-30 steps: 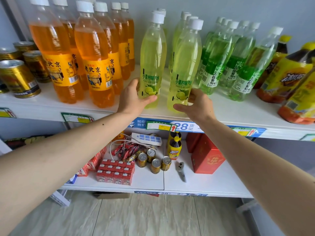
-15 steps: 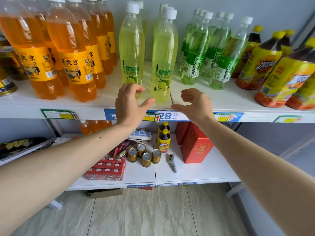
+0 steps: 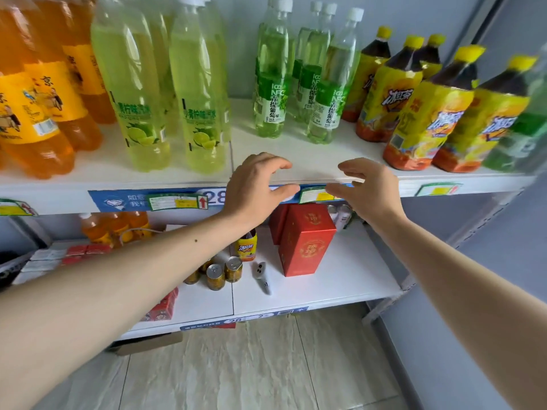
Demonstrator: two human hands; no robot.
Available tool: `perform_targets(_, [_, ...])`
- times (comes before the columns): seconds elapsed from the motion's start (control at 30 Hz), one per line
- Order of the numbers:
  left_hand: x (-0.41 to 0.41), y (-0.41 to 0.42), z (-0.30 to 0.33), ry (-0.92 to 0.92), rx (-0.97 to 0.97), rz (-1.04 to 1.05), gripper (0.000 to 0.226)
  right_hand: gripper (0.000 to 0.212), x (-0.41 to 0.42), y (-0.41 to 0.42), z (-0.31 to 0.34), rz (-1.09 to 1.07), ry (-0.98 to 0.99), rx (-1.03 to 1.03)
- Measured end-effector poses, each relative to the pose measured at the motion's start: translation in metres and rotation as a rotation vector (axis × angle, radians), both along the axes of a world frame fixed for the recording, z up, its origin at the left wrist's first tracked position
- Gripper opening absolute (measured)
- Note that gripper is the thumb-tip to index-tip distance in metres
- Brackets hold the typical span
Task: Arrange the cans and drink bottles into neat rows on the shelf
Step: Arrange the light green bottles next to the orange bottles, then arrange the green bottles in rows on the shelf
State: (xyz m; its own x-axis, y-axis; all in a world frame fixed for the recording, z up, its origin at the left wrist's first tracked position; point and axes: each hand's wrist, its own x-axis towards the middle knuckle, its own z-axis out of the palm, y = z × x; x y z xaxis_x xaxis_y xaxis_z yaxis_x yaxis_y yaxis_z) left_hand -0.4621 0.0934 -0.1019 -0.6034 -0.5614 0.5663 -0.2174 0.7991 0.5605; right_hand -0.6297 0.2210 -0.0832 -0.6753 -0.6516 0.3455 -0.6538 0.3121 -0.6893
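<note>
On the upper shelf (image 3: 310, 161) stand rows of bottles: orange soda (image 3: 32, 108) at the left, pale lime soda (image 3: 195, 93) beside it, green grape drink bottles (image 3: 272, 78) in the middle, and yellow-labelled iced tea (image 3: 414, 108) at the right. My left hand (image 3: 254, 187) and right hand (image 3: 367, 187) hover at the shelf's front edge, below the green bottles. Both hold nothing, their fingers loosely curved and facing each other. Neither touches a bottle.
The lower shelf (image 3: 340, 276) carries small gold cans (image 3: 225, 270), a small iced tea bottle (image 3: 247, 248), red boxes (image 3: 305, 241), red cartons (image 3: 161, 307), orange bottles (image 3: 112, 226) and a white handheld device (image 3: 263, 276). A grey wall (image 3: 488, 261) closes the right side. Tiled floor lies below.
Both hands let go of the two lime soda bottles and moved right along the shelf edge, to below the green bottles. The view turned right as well.
</note>
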Motion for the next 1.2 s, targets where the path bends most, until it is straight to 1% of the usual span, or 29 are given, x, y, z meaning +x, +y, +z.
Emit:
perform_targets(0.17, [-0.036,0.009,0.001,-0.146,-0.025,0.058,0.042,0.038,-0.047,0.009,-0.005,0.048,0.070,0.041])
perform_targets(0.3, [-0.053,0.012,-0.002,-0.220,-0.015,0.151,0.039,0.031,-0.067,0.007,-0.008,0.149,0.116,0.082])
perform_targets(0.43, [-0.061,0.017,-0.005,-0.202,0.010,0.236,0.038,0.027,-0.077,0.005,-0.009,0.213,0.141,0.085])
perform_targets(0.63, [-0.063,0.022,-0.006,-0.214,-0.002,0.257,0.037,0.029,-0.081,0.005,-0.012,0.235,0.134,0.061])
perform_targets(0.87, [-0.063,0.027,-0.001,-0.247,0.051,0.255,0.040,0.030,-0.081,0.004,-0.009,0.233,0.096,0.065])
perform_targets(0.97, [-0.063,0.025,0.009,-0.206,0.125,0.245,0.041,0.030,-0.080,0.001,0.005,0.244,0.103,0.062])
perform_targets(1.07, [-0.061,0.017,0.031,-0.142,0.169,0.276,0.038,0.032,-0.075,-0.010,0.032,0.279,0.086,0.028])
perform_targets(1.2, [-0.062,-0.002,0.059,-0.067,0.272,0.280,0.047,0.041,-0.067,-0.029,0.072,0.317,0.068,-0.017])
